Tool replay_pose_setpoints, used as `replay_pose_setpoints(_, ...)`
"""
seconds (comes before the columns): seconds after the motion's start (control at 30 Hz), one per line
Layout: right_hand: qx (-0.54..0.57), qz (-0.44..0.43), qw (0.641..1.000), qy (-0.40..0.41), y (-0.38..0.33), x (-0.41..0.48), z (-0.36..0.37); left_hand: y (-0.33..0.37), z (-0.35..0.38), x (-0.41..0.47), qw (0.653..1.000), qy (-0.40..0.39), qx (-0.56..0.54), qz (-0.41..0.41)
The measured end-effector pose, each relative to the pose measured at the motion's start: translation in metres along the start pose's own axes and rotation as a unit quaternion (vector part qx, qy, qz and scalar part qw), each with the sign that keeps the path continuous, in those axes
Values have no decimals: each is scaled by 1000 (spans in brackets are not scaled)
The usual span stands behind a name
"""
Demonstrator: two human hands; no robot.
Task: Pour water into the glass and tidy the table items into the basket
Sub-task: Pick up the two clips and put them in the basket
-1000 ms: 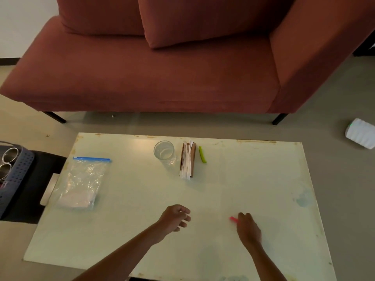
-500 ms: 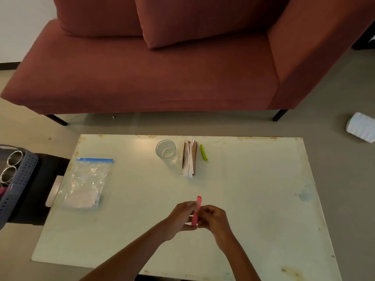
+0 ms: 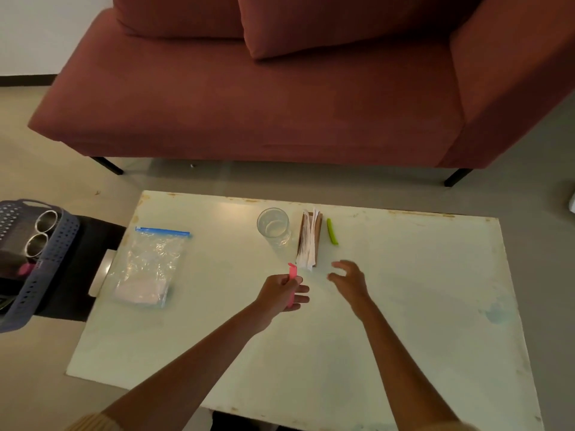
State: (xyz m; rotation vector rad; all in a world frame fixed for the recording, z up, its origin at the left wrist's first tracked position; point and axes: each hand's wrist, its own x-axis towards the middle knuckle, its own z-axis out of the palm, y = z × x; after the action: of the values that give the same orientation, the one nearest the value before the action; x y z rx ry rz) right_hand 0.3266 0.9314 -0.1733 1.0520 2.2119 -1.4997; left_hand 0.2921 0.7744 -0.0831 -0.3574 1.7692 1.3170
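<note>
Head camera, looking down on a pale, scuffed worktop (image 3: pixel 404 306) in front of a rust-red fabric sofa (image 3: pixel 280 104). At centre frame the left hand (image 3: pixel 281 293) is curled round a slim pink plastic clip (image 3: pixel 292 271), holding it upright, clear of the surface. The right hand (image 3: pixel 350 279), just to its right, is empty, its fingers loosely spread and touching nothing. They point up-frame toward a stack of white paper slips on brown card (image 3: pixel 308 241) and a slim green plastic clip (image 3: pixel 332 231) lying just right of that stack.

A second ago the pink clip lay on the worktop at the right hand's fingertips. Half a second ago both hands met on it. Now the handover is done: the left alone has the clip, and the right has let go and moved toward upper centre. That likely frees the left to carry the clip to the grey perforated plastic basket (image 3: pixel 46 269) at the far left edge of frame, off the worktop, where two steel cups (image 3: pixel 46 217) already sit. The right looks set to gather the next item.

The clear drinking glass (image 3: pixel 273 227) stands upright at upper centre, just left of the paper stack; whether it holds water cannot be told. A clear zip bag with a blue seal (image 3: pixel 149 269) lies flat at left, with neither hand near it.
</note>
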Motion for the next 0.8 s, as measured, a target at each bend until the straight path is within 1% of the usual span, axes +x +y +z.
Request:
replay_pose_setpoints(0.07, -129, -25, 991, -10, -5, 27, 0, 1, -4, 4, 1000, 2, -23, 5)
replay_pose_setpoints(0.13, -215, -35, 976, -19, -13, 50, 3, 1, -8, 8, 999, 4, -50, 13)
replay_pose_setpoints(0.3, -340, -60, 937, -48, -15, 87, 26, 0, -17, 18, 995, -1, -101, 13)
replay_pose_setpoints(0.37, -377, -54, 924, -33, -8, 88, 33, 0, -20, 20, 994, -2, -110, 3)
replay_pose_setpoints(0.4, -374, -49, 926, -13, -5, 86, 35, 1, -22, 20, 994, 1, -111, 0)
replay_pose_setpoints(0.47, -337, -38, 940, 36, -3, 75, 38, 3, -25, 18, 994, 12, -112, -2)
replay_pose_setpoints(0.53, -271, -18, 958, 89, -5, 57, 37, 7, -29, 13, 992, 24, -125, -2)
replay_pose_setpoints(0.6, -173, -8, 973, 150, -11, 33, 31, 14, -32, 4, 989, 33, -142, -2)
replay_pose_setpoints(0.67, -68, -30, 975, 208, -26, 3, 23, 23, -35, -7, 987, 39, -156, -4)
replay_pose_setpoints(0.73, 44, -70, 969, 232, -51, -34, 13, 34, -39, -21, 985, 33, -168, 1)
replay_pose_setpoints(0.8, 149, -98, 961, 212, -82, -78, 4, 46, -42, -40, 981, 18, -195, 3)
